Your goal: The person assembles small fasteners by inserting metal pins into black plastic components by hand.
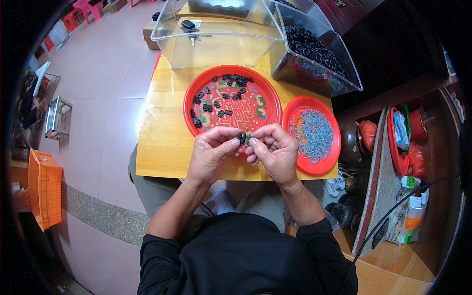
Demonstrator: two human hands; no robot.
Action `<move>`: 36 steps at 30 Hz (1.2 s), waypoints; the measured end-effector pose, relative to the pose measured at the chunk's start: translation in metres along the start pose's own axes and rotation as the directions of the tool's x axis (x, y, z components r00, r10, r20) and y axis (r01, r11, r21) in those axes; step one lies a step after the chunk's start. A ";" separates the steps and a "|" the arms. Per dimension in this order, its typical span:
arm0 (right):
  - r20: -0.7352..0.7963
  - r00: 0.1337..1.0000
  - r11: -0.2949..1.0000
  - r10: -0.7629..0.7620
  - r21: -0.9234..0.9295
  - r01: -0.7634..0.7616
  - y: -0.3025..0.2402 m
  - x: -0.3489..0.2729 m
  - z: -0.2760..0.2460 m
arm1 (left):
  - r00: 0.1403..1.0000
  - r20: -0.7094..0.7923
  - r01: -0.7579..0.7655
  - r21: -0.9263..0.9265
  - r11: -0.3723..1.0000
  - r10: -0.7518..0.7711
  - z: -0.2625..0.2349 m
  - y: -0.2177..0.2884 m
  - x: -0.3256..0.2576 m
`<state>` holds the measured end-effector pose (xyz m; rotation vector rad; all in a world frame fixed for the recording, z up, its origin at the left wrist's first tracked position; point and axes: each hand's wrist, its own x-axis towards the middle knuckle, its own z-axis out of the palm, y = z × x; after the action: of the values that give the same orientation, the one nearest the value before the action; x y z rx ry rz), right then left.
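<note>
Over the near edge of a round red tray [187, 93], my two hands meet fingertip to fingertip. Between thumb and fingers, my left hand [210, 153] pinches a small black plastic part [242, 137] with a round opening. Close against it, my right hand [278, 153] has thumb and forefinger pressed together; what they hold is too small to make out. Several loose black parts [236, 81] lie in the patterned tray, mostly along its far and left sides. To the right, a smaller red tray [320, 171] carries a heap of thin silvery screws [314, 135].
A clear plastic bin [216, 51] stands behind the trays on the yellow wooden table [160, 147], with a key [192, 41] seen by it. Another clear bin [314, 49] at the far right is full of black parts. An orange crate [46, 189] sits at left; shelves hold bags at right.
</note>
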<state>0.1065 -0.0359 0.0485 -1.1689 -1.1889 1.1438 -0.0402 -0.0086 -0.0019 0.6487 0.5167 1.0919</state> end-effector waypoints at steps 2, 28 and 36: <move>0.008 1.000 1.000 -0.004 -0.006 0.004 0.001 0.000 -0.001 | 1.000 0.002 -0.020 0.024 1.000 0.020 0.001 0.000 0.000; 0.426 0.904 0.999 -0.009 -0.043 0.030 0.002 0.001 -0.022 | 0.972 0.232 -0.018 0.213 0.977 -0.033 0.001 0.026 -0.004; 0.475 0.876 0.959 -0.081 -0.202 0.198 0.003 0.000 -0.020 | 0.955 0.295 -0.032 0.240 0.970 -0.041 -0.006 0.026 -0.003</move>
<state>0.1264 -0.0368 0.0447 -0.9911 -1.7985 1.2267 -0.0615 -0.0019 0.0120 1.0092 0.3916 0.9113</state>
